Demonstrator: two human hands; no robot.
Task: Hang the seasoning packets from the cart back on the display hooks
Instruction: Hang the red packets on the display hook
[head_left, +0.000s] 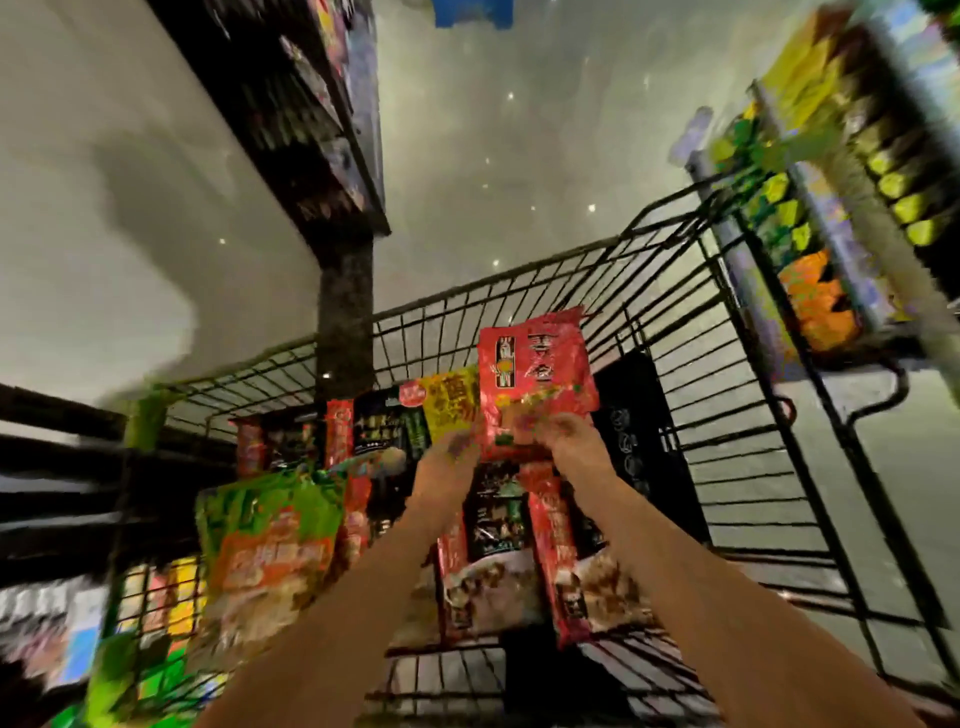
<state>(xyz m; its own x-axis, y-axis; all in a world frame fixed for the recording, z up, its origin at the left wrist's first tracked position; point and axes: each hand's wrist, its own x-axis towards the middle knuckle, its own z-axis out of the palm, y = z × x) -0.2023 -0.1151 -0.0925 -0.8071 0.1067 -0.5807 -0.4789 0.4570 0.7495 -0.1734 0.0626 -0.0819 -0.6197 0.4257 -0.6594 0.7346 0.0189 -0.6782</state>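
Head view, blurry from motion. Both hands hold one red seasoning packet (535, 379) upright above the black wire cart (727, 415). Left hand (449, 457) pinches the packet's lower left edge, right hand (569, 441) pinches its lower right corner; each grip looks pressed onto the packet, finger detail smeared. More packets lie in the cart below: red-and-brown packets (519, 561) under the forearms, a green-and-orange packet (265, 535) at left, a yellow packet (452, 400) just beside the held one. Display shelves (841, 171) with green and orange goods stand right of the cart.
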